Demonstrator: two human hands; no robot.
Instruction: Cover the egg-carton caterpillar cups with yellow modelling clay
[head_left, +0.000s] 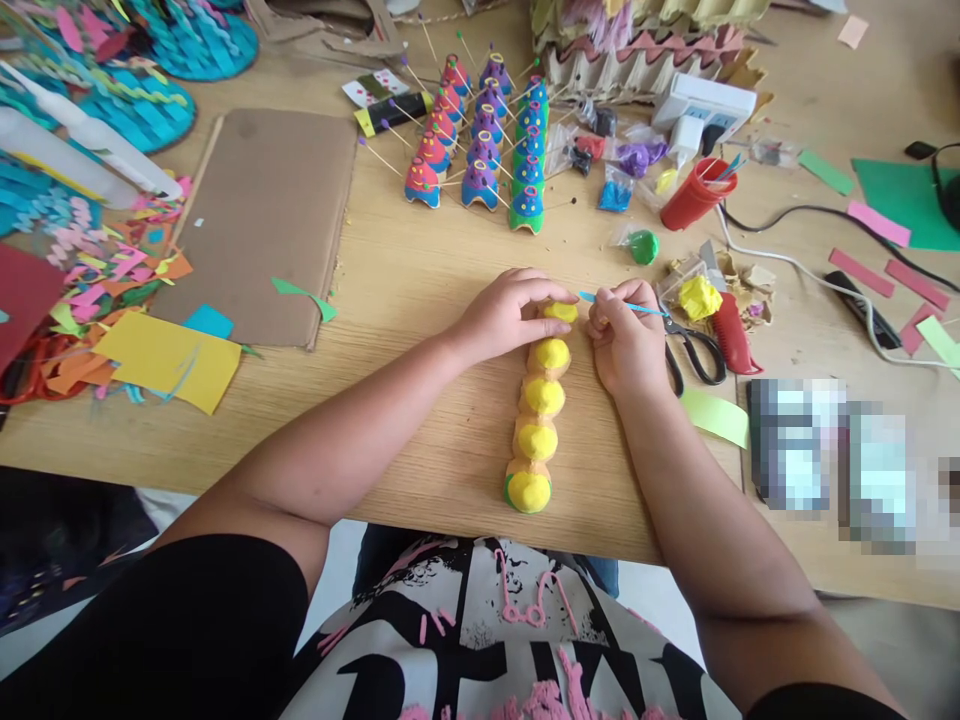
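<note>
An egg-carton strip with several yellow-covered domes lies lengthwise on the table, and some green shows at its near end. At its far end, my left hand has its thumb and fingers closed around the last dome. Just right of that dome is my right hand, its fingers pinched on a thin blue tool whose tip points left toward the dome. Black-handled scissors lie beside my right hand. A lump of yellow clay sits in opened wrapping behind them.
Painted carton figures with thin sticks stand in three rows at the back. Cardboard and paper scraps lie left. A red cup, clay bags, a power strip with cables, and a red cutter are right.
</note>
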